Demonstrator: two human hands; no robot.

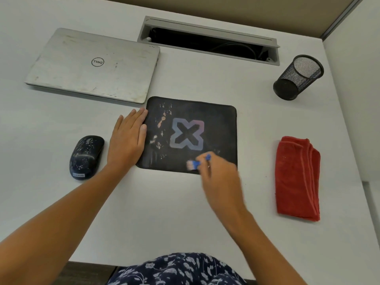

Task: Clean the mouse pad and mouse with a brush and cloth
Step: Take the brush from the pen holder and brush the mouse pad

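Observation:
A black mouse pad (218, 124) with a purple X logo lies in the middle of the desk, with pale crumbs and smears on its left half. My left hand (128, 138) lies flat with straight fingers on the pad's left edge. My right hand (221, 177) grips a small blue brush (196, 163) whose pale bristles touch the pad near its front edge; the brush is blurred. A dark mouse (86, 156) speckled with white flecks sits on the desk left of my left hand. A folded red cloth (297, 177) lies to the right of the pad.
A closed silver laptop (92, 66) lies at the back left, close to the pad's far corner. An open cable tray (207, 41) is set into the desk behind it. A black mesh pen cup (298, 78) stands at the back right. The white desk (164, 212) ends near my lap.

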